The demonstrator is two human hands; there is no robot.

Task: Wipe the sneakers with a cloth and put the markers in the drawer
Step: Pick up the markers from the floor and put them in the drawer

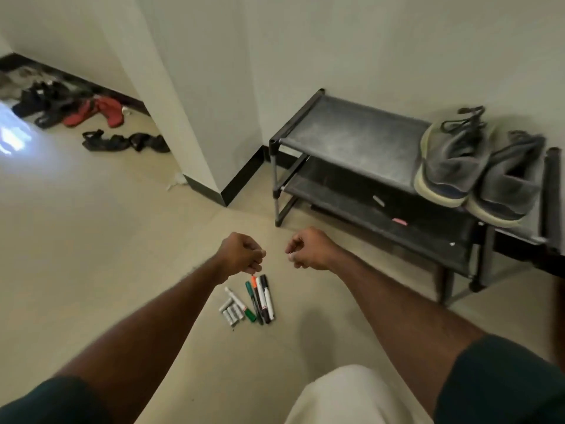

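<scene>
Several markers point(260, 298) lie side by side on the beige floor: black, white, green and one with an orange tip. A few short grey-white cylinders point(231, 313) sit just left of them. My left hand point(241, 255) hovers right above the marker tips, fingers curled, holding nothing. My right hand point(308, 249) hovers a little to the right of it, also curled and empty. A pair of grey sneakers point(458, 160) with pale soles stands on the right end of the top shelf of a dark shoe rack point(351, 139).
The rack stands against the wall at the right, its lower shelf holding small scraps. A wall corner with a black skirting point(241, 179) juts out behind the markers. Red and black footwear point(79, 114) lies scattered at the far left. My knee in pale trousers point(351, 396) is at the bottom.
</scene>
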